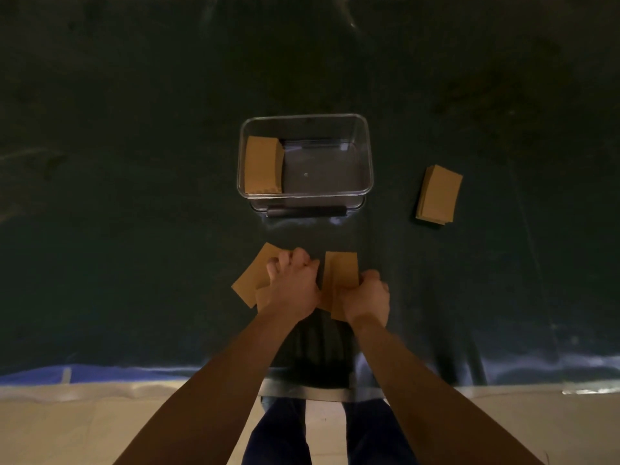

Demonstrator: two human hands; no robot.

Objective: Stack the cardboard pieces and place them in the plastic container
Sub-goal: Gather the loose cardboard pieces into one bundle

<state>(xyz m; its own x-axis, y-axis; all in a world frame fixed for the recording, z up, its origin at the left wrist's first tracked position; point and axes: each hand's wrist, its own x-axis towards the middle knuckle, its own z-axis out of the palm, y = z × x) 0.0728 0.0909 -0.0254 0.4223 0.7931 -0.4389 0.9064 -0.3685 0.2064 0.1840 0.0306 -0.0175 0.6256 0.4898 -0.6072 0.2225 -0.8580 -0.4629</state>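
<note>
A dark green table cover [134,196] fills the view, with pale floor [100,431] and dark trousers [278,437] below.

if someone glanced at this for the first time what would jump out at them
Brown cardboard pieces glow against the dark green table cover, gripped near the front edge by the left hand and right hand. Behind them, a clear plastic container holds one cardboard stack at its left end; another stack lies to its right.
</note>
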